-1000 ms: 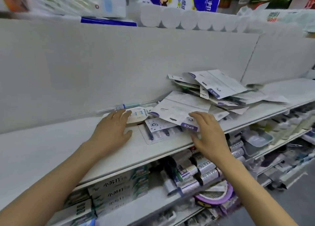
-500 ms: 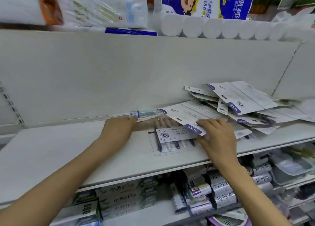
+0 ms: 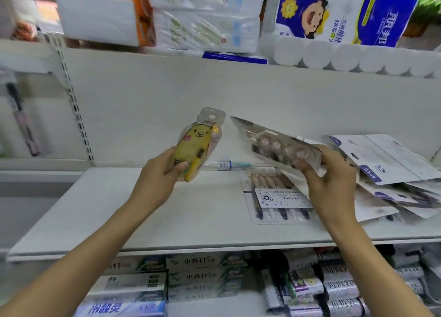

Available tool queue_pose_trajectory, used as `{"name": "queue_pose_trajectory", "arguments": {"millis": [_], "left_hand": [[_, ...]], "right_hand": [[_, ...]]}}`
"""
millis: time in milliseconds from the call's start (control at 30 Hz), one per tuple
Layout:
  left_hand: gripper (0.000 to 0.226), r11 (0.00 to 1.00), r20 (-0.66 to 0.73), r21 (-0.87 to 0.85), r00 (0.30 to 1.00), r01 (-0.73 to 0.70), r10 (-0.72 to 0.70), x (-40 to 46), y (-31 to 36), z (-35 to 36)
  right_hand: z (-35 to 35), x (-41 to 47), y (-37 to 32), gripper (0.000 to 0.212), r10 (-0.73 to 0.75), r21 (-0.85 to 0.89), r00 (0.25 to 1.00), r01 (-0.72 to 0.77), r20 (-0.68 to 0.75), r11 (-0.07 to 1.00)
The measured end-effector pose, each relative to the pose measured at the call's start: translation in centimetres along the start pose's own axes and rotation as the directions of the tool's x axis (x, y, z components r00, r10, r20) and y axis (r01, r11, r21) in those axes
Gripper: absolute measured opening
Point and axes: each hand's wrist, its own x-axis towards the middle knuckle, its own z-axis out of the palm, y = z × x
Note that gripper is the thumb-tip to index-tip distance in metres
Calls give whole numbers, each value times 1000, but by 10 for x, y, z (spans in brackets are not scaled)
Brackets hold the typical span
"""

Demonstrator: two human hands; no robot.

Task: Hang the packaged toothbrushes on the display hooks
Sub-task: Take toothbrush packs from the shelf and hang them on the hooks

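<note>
Your left hand (image 3: 164, 171) is up off the shelf, fingers wrapped round the lower end of a yellow pack (image 3: 196, 144), thumb across its front. The pack stands nearly upright, tipped a little to the right, its clear hang tab (image 3: 212, 116) at the top with the hole showing. Your left forearm runs in from the bottom left corner, wrist bent slightly back.

Your right hand (image 3: 331, 180) is raised too, pinching a clear multipack (image 3: 279, 143) by its right end, fingers curled under and thumb on top. That pack lies slanted, its far corner pointing up and left toward the yellow pack; the two are near each other but apart. Your right forearm comes up from the bottom right.

Below your right hand a boxed set (image 3: 276, 197) lies flat on the shelf (image 3: 119, 216), label facing up, brush handles pointing toward you. Right of it, a heap of packs (image 3: 391, 173) sprawls backs-up against the rear panel, some overlapping. Behind your hands a single tube pack (image 3: 226, 165) lies along the back edge of the shelf.

Left of the rear panel runs a slotted upright (image 3: 74, 101). Above sit tissue bundles (image 3: 334, 13) and paper rolls (image 3: 346, 56). Under the shelf, toothpaste boxes (image 3: 200, 276) fill the next tier.
</note>
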Motion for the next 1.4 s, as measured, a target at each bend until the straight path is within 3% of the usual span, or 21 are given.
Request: {"name": "queue_pose_trajectory", "arguments": {"millis": [67,167,300,433,700,1000,1400], "left_hand": [[23,988,-7,-153,1000,4,-6,-7,-2,-16],[24,971,-54,-239,999,-9,-4,-19,-5,-45],[27,952,-138,-306,989,5,-50,-41,-20,-88],[25,946,-173,-325,982,20,-80,-72,-35,-133],[31,955,-297,-291,944,52,-141,-141,-62,-231],[23,963,-411,-253,891,92,-193,-229,-96,-348],[24,946,-571,-244,757,213,-318,-340,-124,-467]], "right_hand": [[8,2,-27,12,42,155,999,-43,10,987],[22,6,-62,9,64,339,997,-73,37,938],[47,7,-101,23,35,462,995,-76,97,883],[76,-3,-145,24,-7,545,990,-73,142,836],[146,-41,-245,26,-86,644,967,-92,240,759],[223,-93,-354,25,-162,722,925,-150,344,676],[321,-152,-476,16,-309,751,837,-170,452,637]]}}
